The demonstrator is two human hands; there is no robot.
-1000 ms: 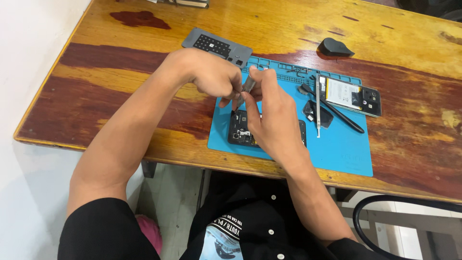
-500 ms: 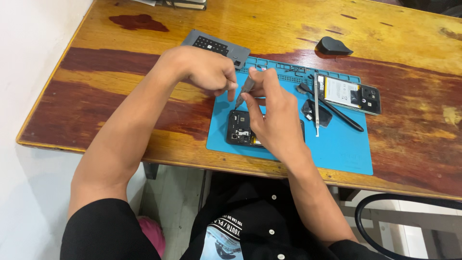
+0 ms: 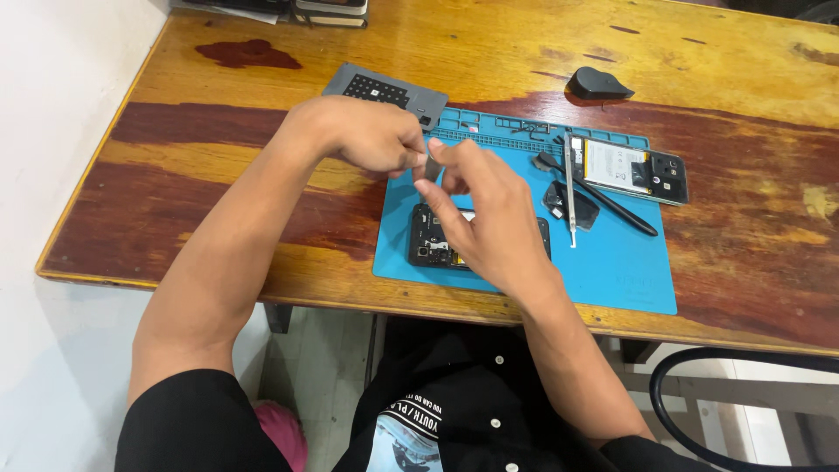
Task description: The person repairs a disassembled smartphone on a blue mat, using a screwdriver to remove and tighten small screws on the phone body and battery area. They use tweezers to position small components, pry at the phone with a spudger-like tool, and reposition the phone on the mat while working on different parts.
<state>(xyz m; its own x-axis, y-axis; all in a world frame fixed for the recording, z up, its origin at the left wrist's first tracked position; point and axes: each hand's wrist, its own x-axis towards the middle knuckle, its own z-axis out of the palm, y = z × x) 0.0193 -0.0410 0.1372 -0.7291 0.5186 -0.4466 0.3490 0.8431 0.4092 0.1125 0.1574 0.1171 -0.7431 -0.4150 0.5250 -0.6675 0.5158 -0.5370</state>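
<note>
My left hand and my right hand meet above the blue work mat. Between their fingertips they pinch a small flat grey part, held upright. Under my right hand lies an opened black phone body on the mat, partly hidden by the hand. Whether each hand truly grips the part or only touches it is hard to see.
A second opened phone lies at the mat's far right, with tweezers, a black stylus-like tool and a small black cover beside it. A grey keypad device and a black mouse-like object rest on the wooden table.
Both hands stay together over the mat with the small part; the view has shifted slightly and the fingers have adjusted a little.
</note>
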